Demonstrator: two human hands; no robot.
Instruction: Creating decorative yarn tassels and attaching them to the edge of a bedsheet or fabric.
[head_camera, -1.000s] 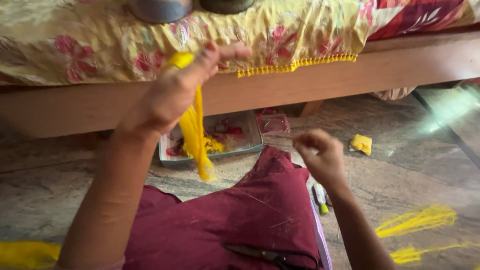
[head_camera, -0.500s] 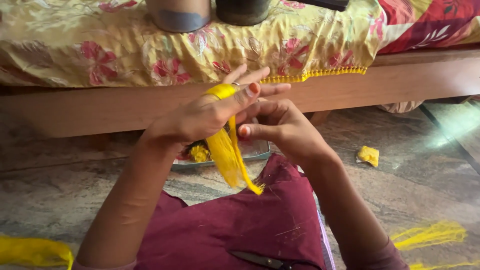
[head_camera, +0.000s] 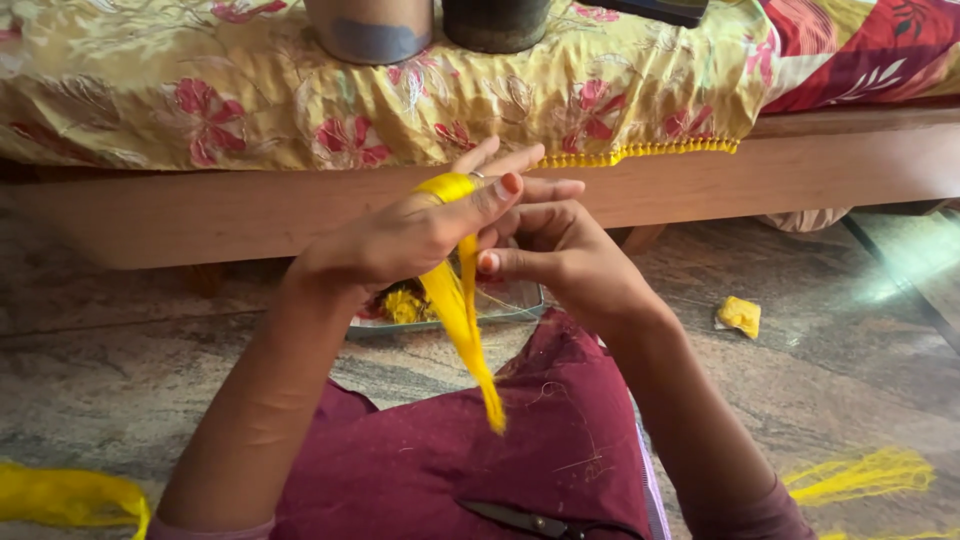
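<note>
Silky yellow thread bundle (head_camera: 462, 310), matt maroon cloth (head_camera: 480, 450), polished stone floor (head_camera: 120, 370)

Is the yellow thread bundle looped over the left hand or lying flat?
Looped: thread bundle wraps over the left hand fingers, its tail hanging down.

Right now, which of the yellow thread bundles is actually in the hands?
The long yellow bundle looped over the left hand, hanging above the maroon lap; the other bundles lie loose on the floor.
</note>
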